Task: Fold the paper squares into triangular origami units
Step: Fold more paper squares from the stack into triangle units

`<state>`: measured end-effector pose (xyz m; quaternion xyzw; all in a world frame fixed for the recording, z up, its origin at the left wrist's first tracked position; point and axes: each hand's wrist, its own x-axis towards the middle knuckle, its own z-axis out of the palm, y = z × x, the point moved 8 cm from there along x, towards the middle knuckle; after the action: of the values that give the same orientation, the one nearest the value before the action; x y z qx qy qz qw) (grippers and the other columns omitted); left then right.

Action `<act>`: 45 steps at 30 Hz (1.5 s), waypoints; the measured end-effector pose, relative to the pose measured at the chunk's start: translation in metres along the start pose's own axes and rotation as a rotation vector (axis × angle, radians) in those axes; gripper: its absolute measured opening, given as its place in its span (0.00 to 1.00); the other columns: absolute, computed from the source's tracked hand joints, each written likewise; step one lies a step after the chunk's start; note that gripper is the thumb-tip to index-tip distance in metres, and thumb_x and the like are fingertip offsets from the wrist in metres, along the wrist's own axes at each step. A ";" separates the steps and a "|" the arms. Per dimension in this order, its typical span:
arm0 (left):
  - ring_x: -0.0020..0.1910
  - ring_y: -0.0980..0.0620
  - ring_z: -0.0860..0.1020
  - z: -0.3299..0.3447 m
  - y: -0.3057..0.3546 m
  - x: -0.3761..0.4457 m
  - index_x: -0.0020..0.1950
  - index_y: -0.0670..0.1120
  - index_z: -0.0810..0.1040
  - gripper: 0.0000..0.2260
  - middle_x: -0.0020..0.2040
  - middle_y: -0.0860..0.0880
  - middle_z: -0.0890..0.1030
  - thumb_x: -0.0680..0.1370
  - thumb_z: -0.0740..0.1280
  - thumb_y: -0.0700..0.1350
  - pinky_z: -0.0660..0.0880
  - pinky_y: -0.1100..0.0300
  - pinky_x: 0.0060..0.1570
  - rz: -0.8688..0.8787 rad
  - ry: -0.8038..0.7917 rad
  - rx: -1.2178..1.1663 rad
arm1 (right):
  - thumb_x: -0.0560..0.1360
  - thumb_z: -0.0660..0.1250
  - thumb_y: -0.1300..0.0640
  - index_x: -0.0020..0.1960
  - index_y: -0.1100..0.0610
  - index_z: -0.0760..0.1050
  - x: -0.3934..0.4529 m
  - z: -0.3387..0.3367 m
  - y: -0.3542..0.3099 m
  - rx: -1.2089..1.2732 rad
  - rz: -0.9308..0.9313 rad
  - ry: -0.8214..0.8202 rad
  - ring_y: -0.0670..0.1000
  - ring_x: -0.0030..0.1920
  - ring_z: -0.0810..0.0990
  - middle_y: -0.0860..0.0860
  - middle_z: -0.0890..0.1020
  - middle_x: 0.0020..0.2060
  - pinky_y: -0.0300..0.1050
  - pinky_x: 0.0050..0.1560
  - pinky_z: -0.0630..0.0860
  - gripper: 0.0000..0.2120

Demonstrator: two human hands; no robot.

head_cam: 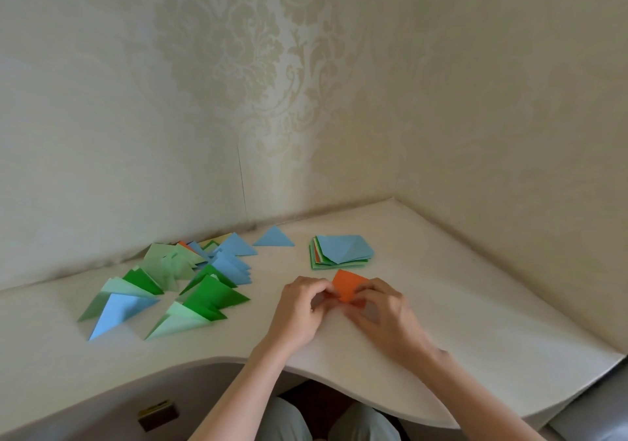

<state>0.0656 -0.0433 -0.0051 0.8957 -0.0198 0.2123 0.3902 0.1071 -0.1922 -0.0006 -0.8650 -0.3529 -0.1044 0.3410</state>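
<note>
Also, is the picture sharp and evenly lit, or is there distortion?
Head view: soft daylight with no hard glare; hands cast faint shadows around the orange paper; wide-angle lens bends the desk edge and wall corner; overall slightly soft.

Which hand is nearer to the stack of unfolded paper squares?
Right. The right hand sits just below the stack of squares; the left hand is farther, down to its left.

One stack of paper squares (341, 252); one orange sheet (348, 284) apart. One lone blue triangle (273, 237). Folded-triangle heap (176, 277) overlaps, count unclear.
</note>
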 end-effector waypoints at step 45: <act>0.58 0.52 0.69 0.035 0.041 -0.014 0.63 0.47 0.74 0.15 0.59 0.53 0.74 0.76 0.62 0.39 0.70 0.61 0.57 0.020 0.010 0.273 | 0.68 0.72 0.60 0.43 0.49 0.78 0.012 0.000 0.018 0.240 0.355 -0.016 0.41 0.39 0.78 0.40 0.80 0.36 0.24 0.39 0.69 0.08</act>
<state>0.0575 -0.0986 -0.0039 0.9391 0.0022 0.2215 0.2626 0.1281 -0.1952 -0.0053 -0.8676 -0.2078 0.0069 0.4517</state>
